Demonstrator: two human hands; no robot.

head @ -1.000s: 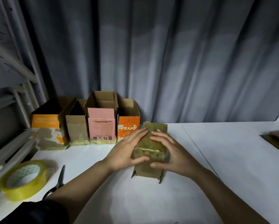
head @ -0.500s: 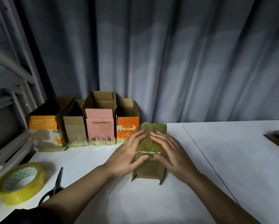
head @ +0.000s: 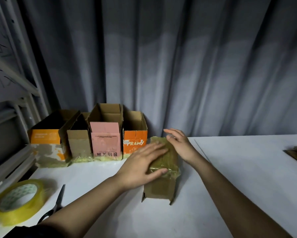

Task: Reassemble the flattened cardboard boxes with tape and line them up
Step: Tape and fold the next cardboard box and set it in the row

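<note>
Keep your left hand (head: 142,166) flat, fingers spread, pressing the yellowish tape onto the small brown cardboard box (head: 163,170); your right hand (head: 180,145) hovers open, ready to steady it.

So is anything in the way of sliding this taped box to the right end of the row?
Nothing visible. The taped box sits just right of the orange box, with only bare table between. The tape roll and scissors lie off left.
</note>
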